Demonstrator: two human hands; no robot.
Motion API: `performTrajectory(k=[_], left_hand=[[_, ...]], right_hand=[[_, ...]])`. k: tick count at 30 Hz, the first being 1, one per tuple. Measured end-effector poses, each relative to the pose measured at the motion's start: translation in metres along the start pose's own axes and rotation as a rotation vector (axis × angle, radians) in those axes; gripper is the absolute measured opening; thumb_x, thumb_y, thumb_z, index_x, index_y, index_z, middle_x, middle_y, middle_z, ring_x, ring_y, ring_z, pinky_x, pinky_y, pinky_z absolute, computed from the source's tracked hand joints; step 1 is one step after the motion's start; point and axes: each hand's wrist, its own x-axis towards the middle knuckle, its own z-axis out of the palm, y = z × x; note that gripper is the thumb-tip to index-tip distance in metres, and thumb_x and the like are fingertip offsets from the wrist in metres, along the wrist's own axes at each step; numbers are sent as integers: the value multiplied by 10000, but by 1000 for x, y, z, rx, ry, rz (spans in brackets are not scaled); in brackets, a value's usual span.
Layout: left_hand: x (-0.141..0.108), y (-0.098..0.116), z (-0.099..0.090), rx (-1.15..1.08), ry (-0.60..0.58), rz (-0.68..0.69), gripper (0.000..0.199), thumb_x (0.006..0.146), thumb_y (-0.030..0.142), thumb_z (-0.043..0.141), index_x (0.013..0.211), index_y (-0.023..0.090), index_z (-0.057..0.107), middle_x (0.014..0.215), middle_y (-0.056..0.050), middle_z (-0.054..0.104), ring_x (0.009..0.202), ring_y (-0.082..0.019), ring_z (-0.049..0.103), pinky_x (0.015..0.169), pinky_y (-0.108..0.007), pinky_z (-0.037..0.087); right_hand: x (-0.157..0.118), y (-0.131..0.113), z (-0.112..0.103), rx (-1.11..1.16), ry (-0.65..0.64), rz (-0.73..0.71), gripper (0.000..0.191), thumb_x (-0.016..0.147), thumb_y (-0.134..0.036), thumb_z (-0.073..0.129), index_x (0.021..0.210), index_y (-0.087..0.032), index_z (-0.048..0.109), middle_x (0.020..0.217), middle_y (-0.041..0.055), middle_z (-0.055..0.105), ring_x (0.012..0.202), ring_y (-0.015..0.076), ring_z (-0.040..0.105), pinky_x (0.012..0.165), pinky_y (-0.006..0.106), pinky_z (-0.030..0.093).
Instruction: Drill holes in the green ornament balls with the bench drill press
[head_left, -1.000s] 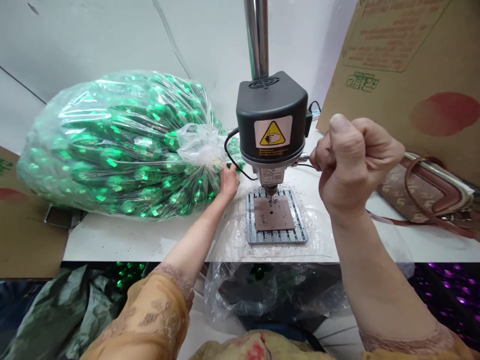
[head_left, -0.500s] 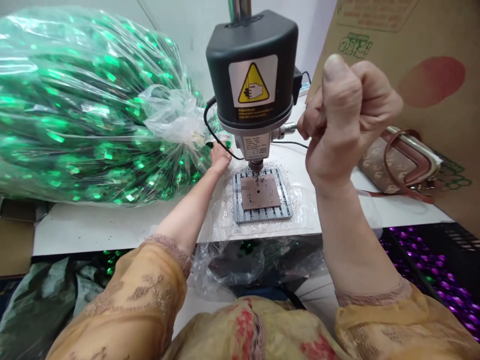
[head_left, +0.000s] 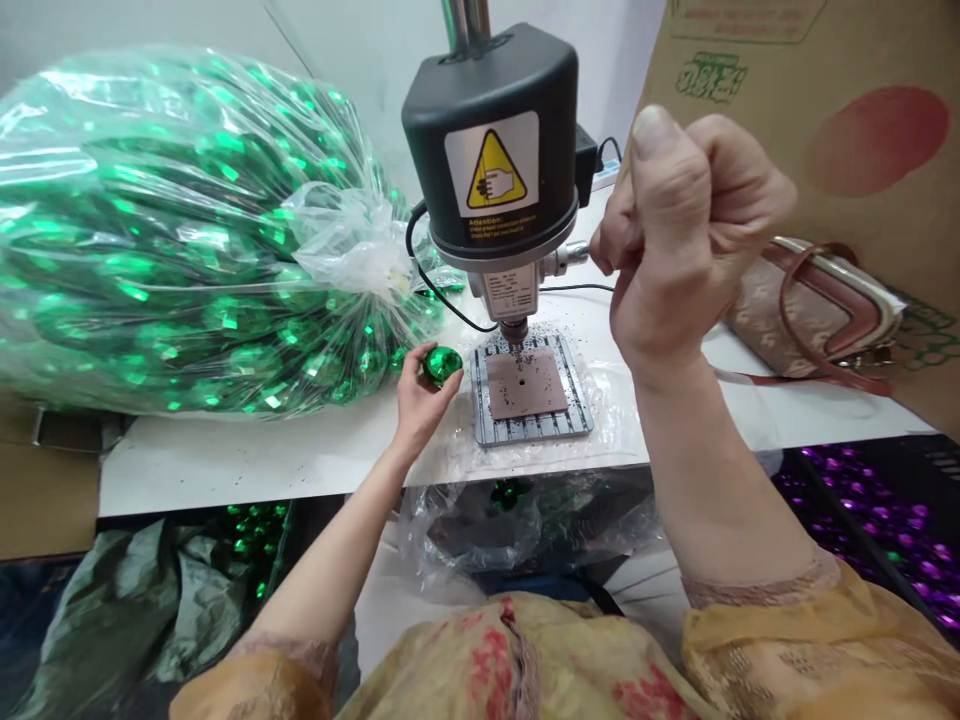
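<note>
Between its thumb and fingers, my left hand [head_left: 424, 400] holds a shiny green faceted ball [head_left: 442, 367], just left of the drill press base [head_left: 517, 432]. A brown square plate [head_left: 528, 388] with a dark hole in its middle lies on that base, strewn with dark shavings. Above it is the black drill press head [head_left: 491, 150] with a yellow warning label; the chuck [head_left: 514, 330] points down over the plate. My right hand [head_left: 682, 230] is closed in a fist at the machine's right side, round the feed lever [head_left: 574, 254], most of which the fingers hide.
A big clear bag of green balls [head_left: 187, 250] fills the left of the white table [head_left: 225, 450]. To the right stand a handbag [head_left: 810, 300] and a cardboard box [head_left: 787, 120]. Purple balls [head_left: 885, 520] lie below at right; clear plastic sheeting [head_left: 465, 530] hangs off the front edge.
My left hand has come back from the bag's tied neck toward me, and a green ball now shows in it. My right hand stays at the lever. The view has shifted slightly.
</note>
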Motion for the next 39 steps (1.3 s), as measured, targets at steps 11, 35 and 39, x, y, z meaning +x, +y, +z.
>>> performTrajectory(k=[11,35,39], left_hand=[[-19,21,47,-434,-204,-196,517,815,573,658,1161,201,560,1009,-58,656,939,-167,624,823,-288,505],[-22,17,71,-271,-297,-13,521,786,431,750,1208,191,561,1162,-86,639,1076,-224,609,964,-358,475],[-23,15,71,-285,-295,-11,532,785,436,752,1213,188,558,1187,-93,628,1094,-229,601,977,-364,466]], right_hand=[[0,5,-2,-42,-10,28,536,899,-553,530,595,-205,259,532,-51,292,468,47,330,471,221,325],[-11,5,-5,10,37,-42,501,913,-356,568,553,-215,249,509,-49,244,423,78,290,430,288,253],[-16,11,-4,-2,82,-61,538,884,-379,579,569,-215,175,492,-51,209,404,80,277,415,292,245]])
